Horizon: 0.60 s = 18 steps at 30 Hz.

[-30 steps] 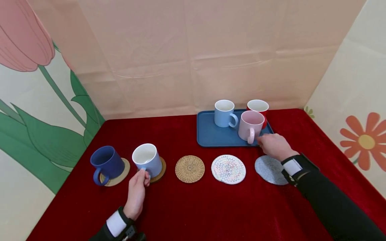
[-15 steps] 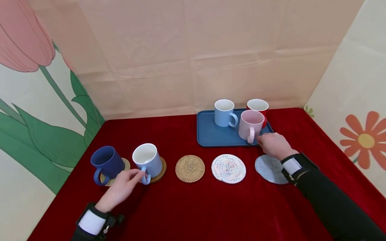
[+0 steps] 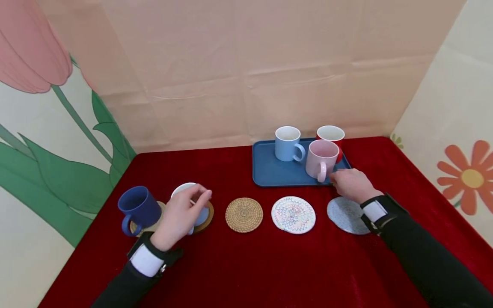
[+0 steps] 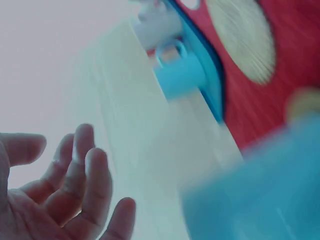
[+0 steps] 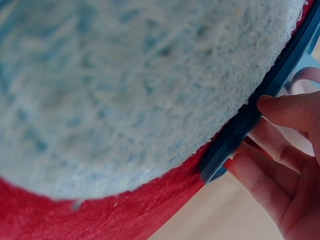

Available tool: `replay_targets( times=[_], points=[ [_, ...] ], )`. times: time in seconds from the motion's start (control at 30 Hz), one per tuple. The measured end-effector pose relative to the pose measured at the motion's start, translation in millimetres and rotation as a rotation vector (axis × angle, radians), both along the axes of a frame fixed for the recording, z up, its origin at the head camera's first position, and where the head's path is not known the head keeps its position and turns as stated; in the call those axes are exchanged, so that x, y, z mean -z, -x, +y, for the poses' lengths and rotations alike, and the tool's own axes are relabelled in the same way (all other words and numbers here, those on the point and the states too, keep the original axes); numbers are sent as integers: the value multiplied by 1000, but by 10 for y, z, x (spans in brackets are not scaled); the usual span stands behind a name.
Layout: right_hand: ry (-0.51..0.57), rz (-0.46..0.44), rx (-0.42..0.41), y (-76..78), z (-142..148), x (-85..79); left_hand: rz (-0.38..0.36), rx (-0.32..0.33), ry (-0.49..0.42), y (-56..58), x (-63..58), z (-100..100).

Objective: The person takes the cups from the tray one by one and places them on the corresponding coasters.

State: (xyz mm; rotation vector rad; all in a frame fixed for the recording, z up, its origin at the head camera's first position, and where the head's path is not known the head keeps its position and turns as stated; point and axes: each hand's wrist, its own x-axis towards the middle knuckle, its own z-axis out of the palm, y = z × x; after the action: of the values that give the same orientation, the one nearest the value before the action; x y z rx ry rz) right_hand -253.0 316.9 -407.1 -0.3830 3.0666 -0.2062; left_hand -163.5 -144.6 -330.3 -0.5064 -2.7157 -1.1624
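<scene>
My left hand [image 3: 181, 216] is raised over a periwinkle-blue mug [image 3: 202, 217] and holds nothing; its loosely bent fingers [image 4: 97, 180] show in the left wrist view. The hand hides most of this mug, which stands on a brown round coaster [image 3: 208, 215]. To its left is a dark blue mug [image 3: 140, 209] on a beige coaster [image 3: 161, 210]. My right hand [image 3: 352, 185] pinches the front right corner of a blue tray [image 3: 269, 173], thumb on the rim. On the tray stand a pink mug [image 3: 319, 160], a light blue mug [image 3: 286, 147] and a red mug [image 3: 340, 147].
A woven straw coaster [image 3: 244, 215], a white patterned coaster [image 3: 293, 215] and a grey-blue coaster [image 3: 346, 217] lie in a row on the red cloth [image 3: 246, 269]. Behind the table hangs a beige backdrop [image 3: 231, 85], with flower-printed panels at both sides.
My left hand has let go of the periwinkle-blue mug's handle, passed to its left side, then risen over the mug. The right hand stays at the tray's corner.
</scene>
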Motion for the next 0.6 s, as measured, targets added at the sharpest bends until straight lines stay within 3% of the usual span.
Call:
replay_targets(
  times=[0.17, 0.33, 0.43, 0.6],
  points=[
    [16, -22, 15, -10, 25, -14, -47, 126, -149, 261, -37, 604],
    [33, -40, 23, -1, 19, -17, -151, 226, -249, 566, 56, 1155],
    [43, -50, 24, -1, 1, -18, -217, 248, -245, 737, 141, 1422],
    [47, -45, 26, -14, -2, -18, -280, 226, -226, 1033, 293, 1794]
  ],
)
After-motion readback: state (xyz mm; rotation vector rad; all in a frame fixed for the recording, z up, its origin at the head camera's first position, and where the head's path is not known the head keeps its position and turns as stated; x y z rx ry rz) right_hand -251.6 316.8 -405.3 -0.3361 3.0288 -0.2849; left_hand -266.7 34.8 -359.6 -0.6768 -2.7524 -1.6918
